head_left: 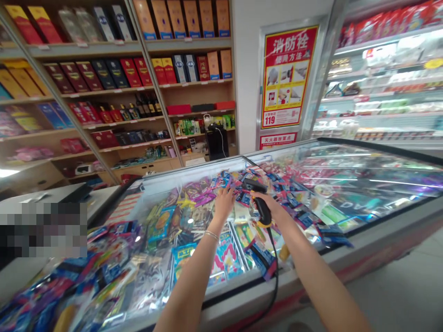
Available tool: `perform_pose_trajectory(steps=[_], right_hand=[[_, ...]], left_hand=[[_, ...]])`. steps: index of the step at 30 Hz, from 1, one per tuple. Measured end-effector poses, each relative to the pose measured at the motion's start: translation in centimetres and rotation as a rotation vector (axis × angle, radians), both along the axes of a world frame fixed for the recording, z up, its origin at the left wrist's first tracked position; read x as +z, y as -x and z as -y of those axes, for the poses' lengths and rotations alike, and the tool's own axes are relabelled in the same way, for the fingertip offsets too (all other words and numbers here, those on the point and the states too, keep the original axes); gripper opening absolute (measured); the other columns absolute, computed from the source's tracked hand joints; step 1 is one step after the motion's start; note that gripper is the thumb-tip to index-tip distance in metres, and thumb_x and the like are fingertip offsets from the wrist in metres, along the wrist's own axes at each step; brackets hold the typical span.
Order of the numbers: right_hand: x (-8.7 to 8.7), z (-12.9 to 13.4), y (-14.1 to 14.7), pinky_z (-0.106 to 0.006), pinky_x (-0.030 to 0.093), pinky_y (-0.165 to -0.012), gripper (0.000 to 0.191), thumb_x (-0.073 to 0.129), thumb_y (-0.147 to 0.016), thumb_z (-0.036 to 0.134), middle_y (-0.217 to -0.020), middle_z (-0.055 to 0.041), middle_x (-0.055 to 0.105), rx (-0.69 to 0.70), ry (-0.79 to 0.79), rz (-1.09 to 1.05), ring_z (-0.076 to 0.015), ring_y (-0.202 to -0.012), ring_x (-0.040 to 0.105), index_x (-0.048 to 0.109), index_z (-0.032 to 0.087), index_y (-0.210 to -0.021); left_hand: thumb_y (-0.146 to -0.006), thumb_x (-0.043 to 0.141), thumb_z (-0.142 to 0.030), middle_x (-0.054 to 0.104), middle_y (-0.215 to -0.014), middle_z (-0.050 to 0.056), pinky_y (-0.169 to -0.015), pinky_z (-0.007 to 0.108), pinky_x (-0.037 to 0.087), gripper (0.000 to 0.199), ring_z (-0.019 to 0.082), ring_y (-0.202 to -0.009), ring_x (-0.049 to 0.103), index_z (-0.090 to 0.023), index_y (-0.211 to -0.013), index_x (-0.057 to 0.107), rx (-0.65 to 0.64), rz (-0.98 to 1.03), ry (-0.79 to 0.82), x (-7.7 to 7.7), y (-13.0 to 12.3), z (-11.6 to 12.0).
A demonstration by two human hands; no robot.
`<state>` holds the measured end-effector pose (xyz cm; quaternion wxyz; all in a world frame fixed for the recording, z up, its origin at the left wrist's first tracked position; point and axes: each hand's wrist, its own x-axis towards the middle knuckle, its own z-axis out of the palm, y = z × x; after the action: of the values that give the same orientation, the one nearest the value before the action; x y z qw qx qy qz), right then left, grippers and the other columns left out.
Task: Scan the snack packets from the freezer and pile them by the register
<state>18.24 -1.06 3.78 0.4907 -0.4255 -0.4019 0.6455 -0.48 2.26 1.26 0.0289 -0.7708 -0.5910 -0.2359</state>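
My right hand (265,203) is wrapped round a black and yellow handheld scanner (263,212), whose dark head points forward over the freezer's glass top. From its handle a black cable hangs down past the freezer's front edge. My left hand (225,199), with a bracelet at the wrist, reaches over the glass beside the scanner. Its fingertips are at a small blue and red packet (224,179); whether they grip it is too small to tell. Blue and purple packets (261,258) lie scattered on the glass around both hands.
The glass-topped freezer (249,286) spans the front, with colourful frozen packs inside. More packets (69,276) are heaped at the lower left. Behind stand shelves (114,91) of boxes and bottles, a red poster (289,76) and a lit display fridge (384,101) at the right.
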Motion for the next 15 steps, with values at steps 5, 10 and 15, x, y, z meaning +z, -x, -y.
perform_pose_trajectory(steps=[5,10,15], right_hand=[[-0.6,0.0,0.2,-0.019,0.044,-0.039,0.019,0.070,-0.074,0.028,-0.051,-0.0027,0.062,-0.004,-0.005,0.035,-0.0104,-0.040,0.053,0.063,0.014,-0.064],[-0.6,0.4,0.3,-0.020,0.045,-0.041,0.019,0.070,-0.074,0.027,-0.050,-0.0019,0.061,-0.010,-0.018,0.040,-0.0101,-0.039,0.053,0.063,0.014,-0.062],[-0.2,1.1,0.6,-0.020,0.043,-0.038,0.021,0.072,-0.074,0.030,-0.050,-0.0025,0.061,0.021,-0.014,0.100,-0.0101,-0.039,0.052,0.062,0.014,-0.063]], left_hand=[[-0.093,0.044,-0.039,0.048,-0.137,0.016,-0.099,0.044,0.039,0.035,0.031,-0.119,0.047,-0.023,-0.120,0.060,0.060,-0.001,0.017,-0.5,-0.9,-0.9],[-0.089,0.052,-0.036,0.056,-0.117,0.019,-0.093,0.041,0.041,0.035,0.031,-0.113,0.051,-0.019,-0.119,0.057,0.134,-0.072,0.106,0.0,-0.1,0.3],[-0.082,0.063,-0.030,0.064,-0.102,0.016,-0.092,0.039,0.042,0.033,0.030,-0.109,0.056,-0.019,-0.112,0.057,0.048,-0.077,0.194,-0.1,4.4,4.1]])
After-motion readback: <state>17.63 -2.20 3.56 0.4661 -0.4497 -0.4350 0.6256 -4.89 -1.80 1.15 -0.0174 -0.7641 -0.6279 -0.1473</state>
